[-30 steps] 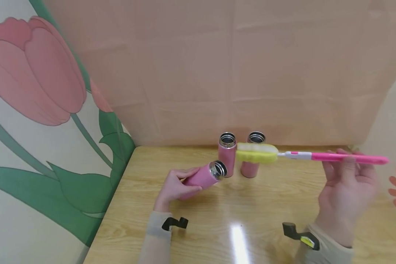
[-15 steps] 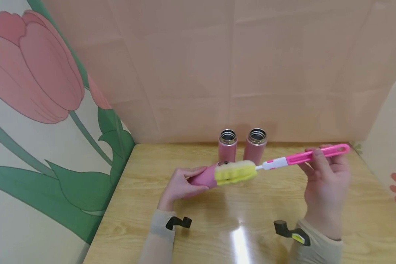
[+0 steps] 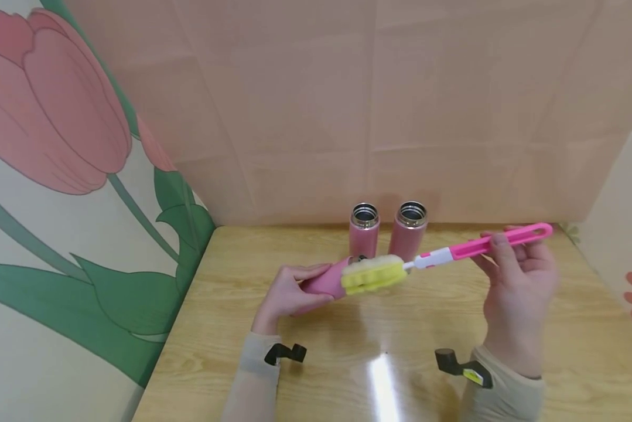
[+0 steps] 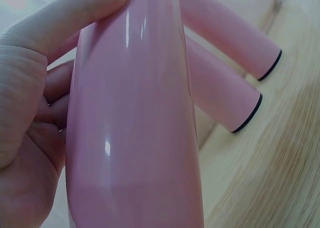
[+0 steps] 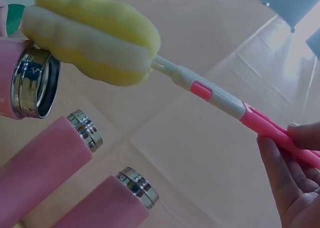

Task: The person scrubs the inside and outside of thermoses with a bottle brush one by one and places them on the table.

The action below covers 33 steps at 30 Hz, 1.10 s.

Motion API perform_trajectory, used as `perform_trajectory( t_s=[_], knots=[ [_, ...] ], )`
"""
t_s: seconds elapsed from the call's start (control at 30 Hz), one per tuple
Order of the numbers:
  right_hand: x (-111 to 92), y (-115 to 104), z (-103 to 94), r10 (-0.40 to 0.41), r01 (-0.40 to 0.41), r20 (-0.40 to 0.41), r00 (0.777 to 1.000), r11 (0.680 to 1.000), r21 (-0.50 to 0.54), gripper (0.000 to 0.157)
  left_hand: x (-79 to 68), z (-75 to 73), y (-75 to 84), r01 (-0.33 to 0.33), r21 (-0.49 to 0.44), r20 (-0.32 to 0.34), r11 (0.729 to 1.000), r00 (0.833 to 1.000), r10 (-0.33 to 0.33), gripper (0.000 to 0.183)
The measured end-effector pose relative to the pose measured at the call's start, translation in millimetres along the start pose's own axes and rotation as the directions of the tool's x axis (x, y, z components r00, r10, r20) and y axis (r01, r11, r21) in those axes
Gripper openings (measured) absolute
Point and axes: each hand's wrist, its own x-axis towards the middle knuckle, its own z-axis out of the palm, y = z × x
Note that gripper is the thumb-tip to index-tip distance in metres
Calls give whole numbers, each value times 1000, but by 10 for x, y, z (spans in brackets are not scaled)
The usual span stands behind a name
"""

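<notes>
My left hand (image 3: 289,296) grips a pink bottle (image 4: 135,118) round its body, tilted with its mouth up to the right. The steel neck shows in the right wrist view, uncapped. My right hand (image 3: 521,287) pinches the pink handle of a bottle brush (image 5: 200,90) between thumb and fingers. The brush's yellow and white sponge head (image 3: 373,274) overlaps the bottle's mouth in the head view; in the right wrist view it lies alongside the rim, outside the opening. Two more pink bottles, one on the left (image 3: 364,231) and one on the right (image 3: 407,228), stand upright and uncapped behind.
A wooden table (image 3: 231,258) lies under both hands. A plain pinkish sheet (image 3: 294,117) hangs along its back edge. At the left stands a wall panel with a large painted tulip (image 3: 78,111).
My right hand has brought the brush leftward and down, so its sponge head now overlaps the held bottle's mouth. The left hand keeps its grip on the bottle and has shifted slightly.
</notes>
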Motion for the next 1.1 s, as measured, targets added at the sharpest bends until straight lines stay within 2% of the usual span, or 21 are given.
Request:
perform_trajectory(
  t_s=[0.3,0.67,1.1],
  knots=[
    [-1,46,50,-34,34,-2,999,999,20,37,11,8,21,-14,-20,17,1000,1000,14,60],
    [-12,87,75,-50,50,9,999,999,12,38,20,29,15,-20,-48,25,999,999,22,61],
    [-9,133,97,-71,72,-29,997,996,53,40,14,22,57,-27,-46,45,999,999,29,61]
  ],
)
